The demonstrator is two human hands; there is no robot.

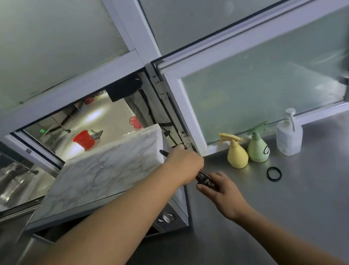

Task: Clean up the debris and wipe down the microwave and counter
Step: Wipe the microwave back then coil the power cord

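Observation:
The microwave (110,176) has a marble-patterned top and stands on the steel counter (302,205), with its knobs (166,217) at the lower right. My left hand (182,165) reaches across its top right corner with fingers closed around a thin black object (163,152). One tip sticks out past my knuckles. A glossy dark part of it (203,177) shows below that hand. My right hand (220,189) pinches this part just to the right of the microwave. What the object is cannot be made out.
A yellow spray bottle (236,154), a green spray bottle (257,148) and a white pump bottle (289,137) stand by the frosted window. A black ring (274,173) lies on the counter. Behind the microwave an open window shows a standing person (130,94) and a red bucket (84,139).

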